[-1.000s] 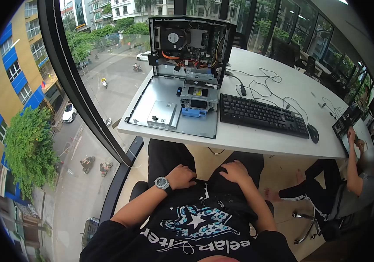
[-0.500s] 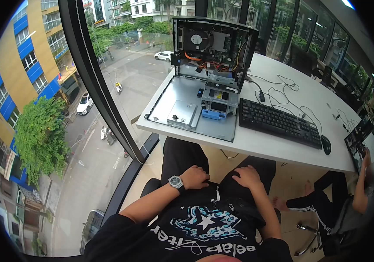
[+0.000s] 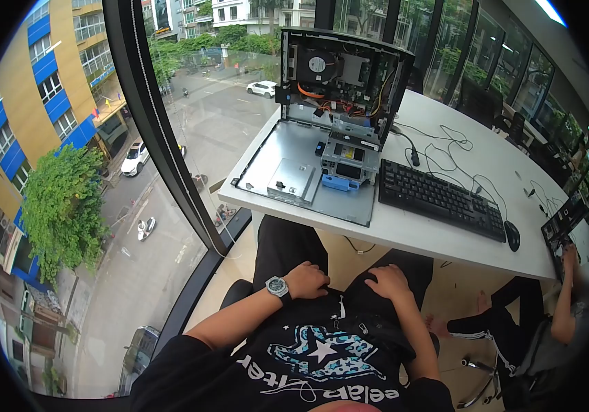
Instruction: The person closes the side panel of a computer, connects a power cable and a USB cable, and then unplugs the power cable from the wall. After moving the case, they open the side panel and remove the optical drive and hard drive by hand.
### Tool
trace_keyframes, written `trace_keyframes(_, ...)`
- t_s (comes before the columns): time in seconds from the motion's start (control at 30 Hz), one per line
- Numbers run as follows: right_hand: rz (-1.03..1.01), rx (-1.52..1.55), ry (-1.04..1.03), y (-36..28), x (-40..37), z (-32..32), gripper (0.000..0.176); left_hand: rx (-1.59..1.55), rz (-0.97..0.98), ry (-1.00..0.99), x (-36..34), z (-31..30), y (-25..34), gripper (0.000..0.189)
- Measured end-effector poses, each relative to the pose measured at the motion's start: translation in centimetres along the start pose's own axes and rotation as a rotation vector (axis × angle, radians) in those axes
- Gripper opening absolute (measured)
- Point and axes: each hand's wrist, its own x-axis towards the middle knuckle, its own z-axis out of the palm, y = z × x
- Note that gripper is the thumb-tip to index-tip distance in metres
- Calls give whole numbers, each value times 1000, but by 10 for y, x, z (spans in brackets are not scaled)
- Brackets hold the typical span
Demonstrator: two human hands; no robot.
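My left hand (image 3: 307, 281), with a watch (image 3: 277, 286) on its wrist, rests on my thigh, fingers loosely curled, holding nothing visible. My right hand (image 3: 388, 281) lies on the other thigh with its fingers somewhat spread. Beyond both hands, an opened computer case (image 3: 342, 75) stands upright on the white table. Its metal side panel (image 3: 274, 147) lies flat before it. A drive cage with a blue latch (image 3: 341, 182) sits on the panel, beside a flat metal plate (image 3: 290, 180).
To the right of the case are a black keyboard (image 3: 438, 199), a mouse (image 3: 512, 236) and loose cables (image 3: 445, 142). A person (image 3: 555, 323) sits at the far right, hands near another device. A large window (image 3: 191, 137) borders the left side.
The view has shifted slightly, so the table and case appear a little further right. Both my hands remain on my thighs. Outside, a scooter has moved along the street.
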Motion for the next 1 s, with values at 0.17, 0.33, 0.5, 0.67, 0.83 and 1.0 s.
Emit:
trace_keyframes(0.17,-15,-14,27,3,1,3,46,-6,1,12,0,1,-1,34)
trace_keyframes(0.33,-14,-13,36,4,2,5,46,-9,0,20,0,1,-1,34)
trace_keyframes(0.5,-18,-28,37,4,3,5,46,10,-3,12,1,2,0,34)
trace_keyframes(0.67,-29,3,-3,-9,0,-7,44,-3,-3,-2,-3,-1,2,34)
trace_keyframes(0.83,-143,207,-41,-12,-6,-1,41,-70,3,64,-9,-5,11,34)
trace_keyframes(1.0,-385,826,-323,-43,-19,-75,35,-128,0,80,5,8,7,31)
